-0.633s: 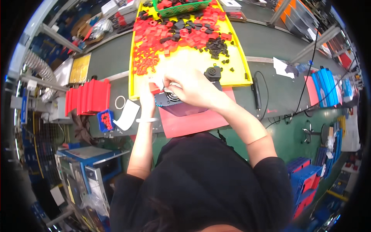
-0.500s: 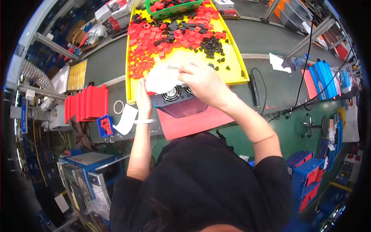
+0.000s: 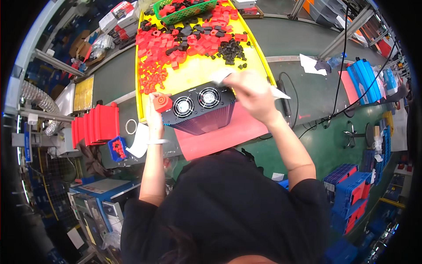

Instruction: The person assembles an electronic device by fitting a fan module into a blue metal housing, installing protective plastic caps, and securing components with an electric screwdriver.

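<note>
A black box with two round fans (image 3: 204, 116) stands on a red mat, its fan panel facing up. On the left end of that panel sits a red plastic cap (image 3: 162, 103). My left hand (image 3: 154, 116) grips the box's left end, its fingers beside the cap. Above the right end of the box, my right hand (image 3: 254, 94) is closed and slightly blurred. It pinches a thin white sheet (image 3: 223, 75), part of which sticks out to the right of the hand.
Beyond the box lies a yellow tray (image 3: 193, 72) with many red and black plastic caps and a green basket (image 3: 184, 16). Left are red panels (image 3: 96, 125) and a blue bin (image 3: 118, 148). A black cable (image 3: 297, 105) lies right of the tray; blue finned units (image 3: 365, 81) stand farther right.
My right hand has moved right and slightly down with the white sheet, uncovering both fans and the red cap. My left hand stays at the box's left end. The whole view has shifted slightly.
</note>
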Motion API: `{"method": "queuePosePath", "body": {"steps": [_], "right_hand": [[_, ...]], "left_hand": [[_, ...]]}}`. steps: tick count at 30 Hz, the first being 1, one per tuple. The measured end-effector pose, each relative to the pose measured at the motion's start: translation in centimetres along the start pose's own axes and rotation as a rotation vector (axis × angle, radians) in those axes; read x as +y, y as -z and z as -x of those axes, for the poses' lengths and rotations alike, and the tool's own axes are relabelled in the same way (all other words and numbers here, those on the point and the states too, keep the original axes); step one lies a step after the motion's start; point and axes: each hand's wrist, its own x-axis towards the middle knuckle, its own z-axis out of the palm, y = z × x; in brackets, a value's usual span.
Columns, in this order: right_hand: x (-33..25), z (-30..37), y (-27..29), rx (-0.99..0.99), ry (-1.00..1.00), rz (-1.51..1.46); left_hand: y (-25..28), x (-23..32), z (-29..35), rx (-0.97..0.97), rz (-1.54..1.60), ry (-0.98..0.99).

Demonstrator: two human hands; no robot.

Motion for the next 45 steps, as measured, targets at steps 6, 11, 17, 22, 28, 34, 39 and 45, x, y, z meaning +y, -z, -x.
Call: {"method": "queuePosePath", "body": {"steps": [6, 11, 17, 22, 28, 34, 39, 45], "right_hand": [[5.4, 3.9, 0.4, -0.115, -0.110, 0.285], [8.9, 9.3, 0.9, 0.096, -0.967, -0.436], [11.8, 16.8, -3.2, -0.003, -1.082, -0.196], [12.2, 20.8, -6.3, 0.034, -1.235, -0.345], [12.1, 24.8, -10.0, 0.059, -1.282, -0.393], [11.0, 21.1, -10.0, -0.081, -1.131, -0.315], [11.3, 19.1, -10.7, -0.158, -0.931, -0.278], [9.8, 18.3, -10.6, -0.168, -0.820, -0.332]], "left_hand": [[0.5, -0.5, -0.2, 0.023, -0.010, 0.015], [1.2, 1.6, -0.1, 0.047, -0.261, -0.066], [-3.9, 9.8, 1.2, -0.105, -0.577, -0.487], [-11.7, 9.7, 2.4, -0.408, -1.042, -0.559], [-15.4, 7.4, 2.9, -0.346, -1.161, -0.537], [-15.5, 7.0, 3.3, -0.275, -1.133, -0.410], [-15.1, 7.1, 4.0, -0.310, -1.115, -0.434], [-12.5, 6.9, 5.9, -0.288, -1.051, -0.399]]}}
